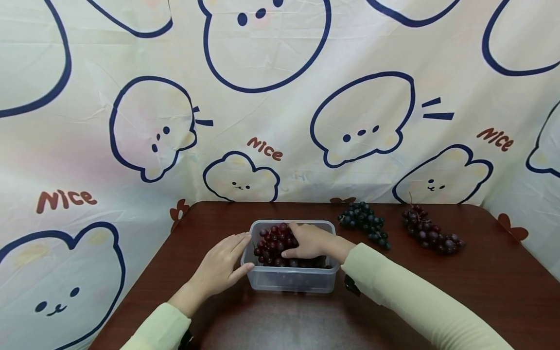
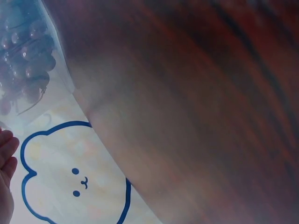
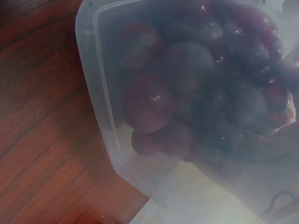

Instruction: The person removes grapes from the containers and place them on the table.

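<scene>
A clear plastic container (image 1: 290, 281) sits on the table with bunches of dark red grapes (image 1: 274, 244) inside. My right hand (image 1: 312, 240) reaches down into it and holds the grapes, thumb and forefinger spread on either side of part of the bunch; its other fingers are hidden. Beside the left wall my left hand (image 1: 222, 262) lies with fingers extended, fingertips right at the rim. The left wrist view catches a few fingers (image 2: 7, 154) and grapes (image 2: 28, 60) through the plastic. Through the container wall (image 3: 100, 93), the right wrist view shows grapes (image 3: 149, 102) close up.
Behind the container to the right, a bunch of black grapes (image 1: 364, 221) lies on the brown table (image 1: 481, 282). Farther right is a bunch of reddish-purple grapes (image 1: 430, 231). A printed cloth (image 1: 297, 121) hangs along the table's back edge and sides.
</scene>
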Available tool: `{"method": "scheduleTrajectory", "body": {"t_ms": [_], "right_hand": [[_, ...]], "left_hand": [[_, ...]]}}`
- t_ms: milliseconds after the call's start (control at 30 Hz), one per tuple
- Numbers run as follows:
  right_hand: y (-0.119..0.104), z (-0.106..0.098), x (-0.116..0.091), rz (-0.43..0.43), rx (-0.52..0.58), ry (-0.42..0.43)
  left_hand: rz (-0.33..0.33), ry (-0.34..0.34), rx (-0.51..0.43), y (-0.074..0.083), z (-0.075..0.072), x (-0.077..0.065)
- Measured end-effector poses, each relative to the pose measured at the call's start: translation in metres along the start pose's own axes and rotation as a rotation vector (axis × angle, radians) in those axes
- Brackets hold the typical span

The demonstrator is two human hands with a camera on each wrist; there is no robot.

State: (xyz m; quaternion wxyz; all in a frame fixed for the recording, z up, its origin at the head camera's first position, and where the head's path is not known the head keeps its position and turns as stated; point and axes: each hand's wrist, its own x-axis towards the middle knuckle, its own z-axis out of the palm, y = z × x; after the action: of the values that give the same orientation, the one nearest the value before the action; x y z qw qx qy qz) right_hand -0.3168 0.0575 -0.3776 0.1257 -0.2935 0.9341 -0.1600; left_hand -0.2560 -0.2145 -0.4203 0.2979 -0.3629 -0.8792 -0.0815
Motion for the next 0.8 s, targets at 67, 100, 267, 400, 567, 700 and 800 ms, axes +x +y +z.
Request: {"method": "scheduleTrajectory", "body": {"t_ms": [67, 100, 267, 400, 567, 700, 800], "right_hand": [[-0.0001, -0.0002, 0.0001, 0.004, 0.008, -0.003], [0.0000, -0.0001, 0.0002, 0.006, 0.008, -0.004], [-0.0002, -0.0001, 0.0011, 0.009, 0.021, -0.001], [0.0011, 0.0011, 0.0020, 0.015, 0.041, 0.005], [0.0024, 0.0014, 0.0021, 0.014, 0.074, 0.021], [0.0020, 0.0004, 0.0015, 0.011, 0.096, 0.037], [0.0020, 0.0006, 0.0013, 0.007, 0.105, 0.049]], "left_hand": [[0.003, 0.001, -0.001, -0.0002, -0.0001, -0.0001], [0.003, 0.000, -0.001, -0.0002, -0.0003, -0.0002], [0.000, 0.001, -0.006, 0.0001, -0.0010, -0.0006], [-0.004, -0.002, -0.005, 0.0003, -0.0003, -0.0008], [-0.005, -0.006, -0.005, 0.0005, -0.0001, -0.0009], [-0.001, -0.004, -0.009, 0.0001, -0.0006, -0.0008], [-0.001, -0.003, -0.007, 0.0002, -0.0007, -0.0007]]}}
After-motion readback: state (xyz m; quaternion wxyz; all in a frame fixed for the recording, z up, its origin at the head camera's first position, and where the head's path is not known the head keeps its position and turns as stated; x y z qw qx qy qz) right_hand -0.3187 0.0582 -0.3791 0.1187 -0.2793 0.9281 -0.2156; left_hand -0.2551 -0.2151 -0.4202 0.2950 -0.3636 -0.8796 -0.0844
